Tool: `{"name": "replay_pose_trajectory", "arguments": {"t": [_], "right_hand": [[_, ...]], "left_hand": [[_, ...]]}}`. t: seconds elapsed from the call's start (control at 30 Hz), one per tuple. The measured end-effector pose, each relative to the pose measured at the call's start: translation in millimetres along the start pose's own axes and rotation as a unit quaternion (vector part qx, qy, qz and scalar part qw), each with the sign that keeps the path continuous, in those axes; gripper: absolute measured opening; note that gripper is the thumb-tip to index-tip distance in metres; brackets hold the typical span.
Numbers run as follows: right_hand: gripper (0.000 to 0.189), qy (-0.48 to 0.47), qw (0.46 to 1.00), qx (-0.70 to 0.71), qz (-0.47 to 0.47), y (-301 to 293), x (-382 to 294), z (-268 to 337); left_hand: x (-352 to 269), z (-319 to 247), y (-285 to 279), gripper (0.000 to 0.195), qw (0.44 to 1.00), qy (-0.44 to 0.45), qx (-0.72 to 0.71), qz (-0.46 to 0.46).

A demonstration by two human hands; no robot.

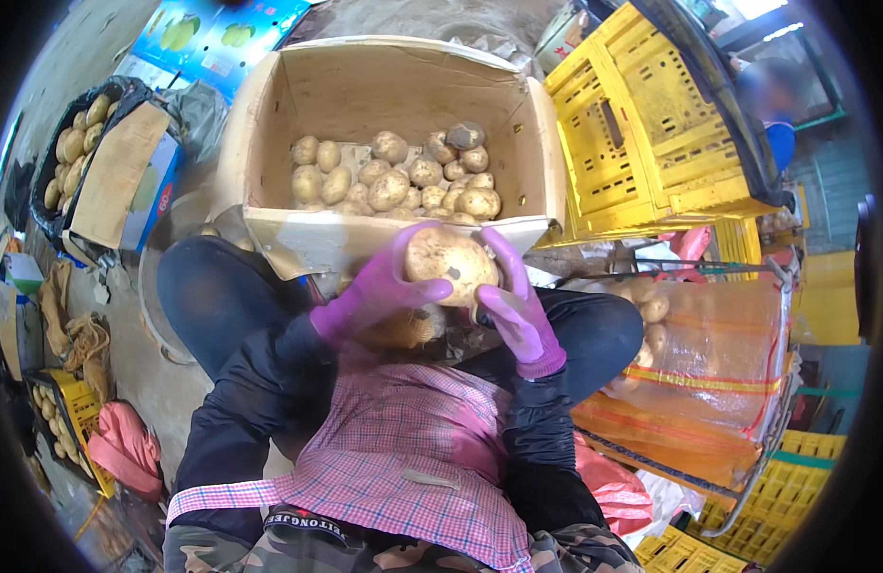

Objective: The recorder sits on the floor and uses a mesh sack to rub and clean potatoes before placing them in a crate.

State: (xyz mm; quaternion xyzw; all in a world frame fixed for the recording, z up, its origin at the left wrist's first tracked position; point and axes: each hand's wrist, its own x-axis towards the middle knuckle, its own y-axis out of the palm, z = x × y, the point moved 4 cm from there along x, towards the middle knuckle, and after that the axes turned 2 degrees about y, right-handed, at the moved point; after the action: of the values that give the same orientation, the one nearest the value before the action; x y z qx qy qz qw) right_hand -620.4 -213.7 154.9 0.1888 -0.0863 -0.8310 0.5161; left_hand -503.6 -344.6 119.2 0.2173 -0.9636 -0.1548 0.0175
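A large potato (452,265) with brown specks and a dark spot is between my hands, just in front of an open cardboard box (404,57). My left hand (384,283), in a purple glove, grips its left side, thumb across the front. On the right side, my right hand (514,294), gloved alike, has its fingers around the potato. A small dark object (481,315) shows under the right thumb; what it is cannot be made out. Several potatoes (388,189) lie over the floor of the box, one of them greyish and dark (465,135).
Yellow plastic crates (649,129) stand at the right of the box. A clear plastic sack (706,344) with potatoes hangs on a metal frame (786,286). At left sits another box of potatoes (74,147). A metal basin (151,294) is by my left knee. A person (778,136) is at far right.
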Motion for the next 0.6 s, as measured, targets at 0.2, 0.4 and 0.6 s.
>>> {"name": "replay_pose_trajectory", "arguments": {"t": [0.2, 0.4, 0.6], "right_hand": [[0.063, 0.259, 0.962, 0.029, 0.083, -26.9, 1.6, -74.2], [0.063, 0.313, 0.651, -0.672, 0.166, -74.1, 34.6, -197.9], [0.056, 0.288, 0.646, -0.653, 0.270, -76.4, -9.6, -161.3]], "left_hand": [[-12.0, 12.8, -16.3, 0.057, 0.903, -0.125, 0.399, 0.101], [-13.5, 19.0, -19.5, 0.029, 0.846, 0.010, 0.532, 0.044], [-13.9, 11.7, -10.0, 0.027, 0.859, -0.025, 0.511, -0.010]]}}
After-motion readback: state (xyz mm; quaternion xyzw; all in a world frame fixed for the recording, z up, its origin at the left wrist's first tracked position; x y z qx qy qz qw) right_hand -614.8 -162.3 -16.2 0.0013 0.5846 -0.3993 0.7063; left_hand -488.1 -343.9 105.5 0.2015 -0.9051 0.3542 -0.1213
